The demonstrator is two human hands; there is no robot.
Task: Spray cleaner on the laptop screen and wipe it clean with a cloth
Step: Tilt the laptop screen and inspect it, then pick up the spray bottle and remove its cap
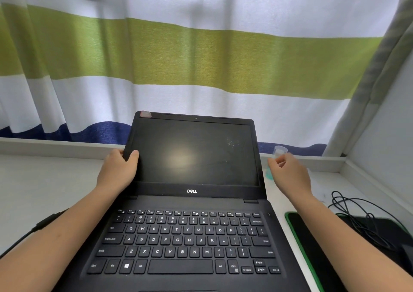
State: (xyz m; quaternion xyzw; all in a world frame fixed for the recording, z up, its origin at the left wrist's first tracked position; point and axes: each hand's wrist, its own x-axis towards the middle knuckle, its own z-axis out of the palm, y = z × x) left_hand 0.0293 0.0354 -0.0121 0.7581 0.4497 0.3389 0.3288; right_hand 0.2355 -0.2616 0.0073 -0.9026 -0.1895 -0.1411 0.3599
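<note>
While left hand grips screen, bottle by right fingers

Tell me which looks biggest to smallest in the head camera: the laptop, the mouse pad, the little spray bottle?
1. laptop
2. mouse pad, partly cut off and covered by an arm
3. spray bottle, mostly hidden behind the right hand
</note>
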